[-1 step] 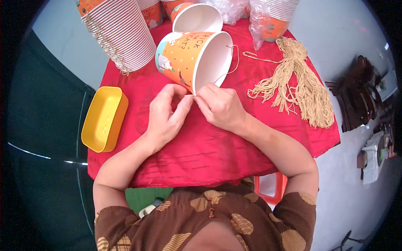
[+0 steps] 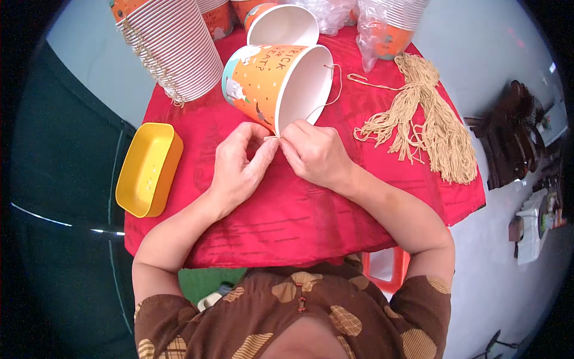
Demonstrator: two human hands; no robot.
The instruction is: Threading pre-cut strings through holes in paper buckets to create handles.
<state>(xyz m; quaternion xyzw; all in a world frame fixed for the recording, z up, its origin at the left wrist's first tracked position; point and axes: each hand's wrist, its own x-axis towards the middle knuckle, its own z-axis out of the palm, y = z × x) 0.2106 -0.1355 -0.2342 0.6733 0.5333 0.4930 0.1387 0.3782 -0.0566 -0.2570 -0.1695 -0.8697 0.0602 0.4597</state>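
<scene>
An orange paper bucket (image 2: 263, 84) with a white inside lies on its side, its mouth facing right. A thin beige string (image 2: 340, 84) passes through its far rim, loops outside and runs back across the mouth to the near rim. Just below that rim, my left hand (image 2: 236, 164) pinches the string between thumb and forefinger. My right hand (image 2: 320, 152) meets it there, fingers curled and thumb pressed on the same bit of string. A small bend of string shows between the fingertips; the rest of it is hidden by my fingers.
A bundle of beige strings (image 2: 436, 119) lies at the right on the red tablecloth (image 2: 299, 221). At the left sits a yellow tray (image 2: 143, 179); behind it leans a tall stack of nested buckets (image 2: 179, 54). More buckets (image 2: 284, 27) and plastic-wrapped ones (image 2: 391, 39) stand at the back.
My left thumb and forefinger have shifted very slightly at the string, and a small bend of it now shows at their tips. The bucket stays in place.
</scene>
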